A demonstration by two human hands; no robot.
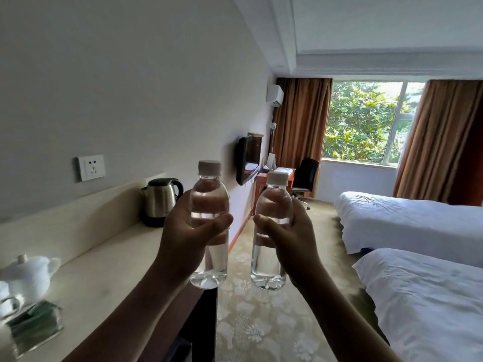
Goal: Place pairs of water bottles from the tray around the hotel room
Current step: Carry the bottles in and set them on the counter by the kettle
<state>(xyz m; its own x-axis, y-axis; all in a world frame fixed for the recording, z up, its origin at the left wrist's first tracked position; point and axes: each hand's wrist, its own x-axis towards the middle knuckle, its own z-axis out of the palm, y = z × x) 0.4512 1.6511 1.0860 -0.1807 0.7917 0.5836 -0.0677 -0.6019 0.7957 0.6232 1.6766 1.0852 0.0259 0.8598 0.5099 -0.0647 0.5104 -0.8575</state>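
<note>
My left hand (188, 233) grips a clear water bottle (209, 202) with a white cap, held upright in the air past the right end of the cream counter. My right hand (290, 236) grips a second clear water bottle (271, 259), also upright, a little lower and to the right. The two bottles stand side by side, apart, over the patterned carpet. No tray is in view.
The cream counter (104, 262) at left carries a steel kettle (160, 201), a white teapot (28, 275) and a clear box with green packets (34, 327). Two white beds (418, 231) stand at right. A red desk (264, 178), a black chair (304, 176) and a wall TV (248, 160) lie ahead by the window.
</note>
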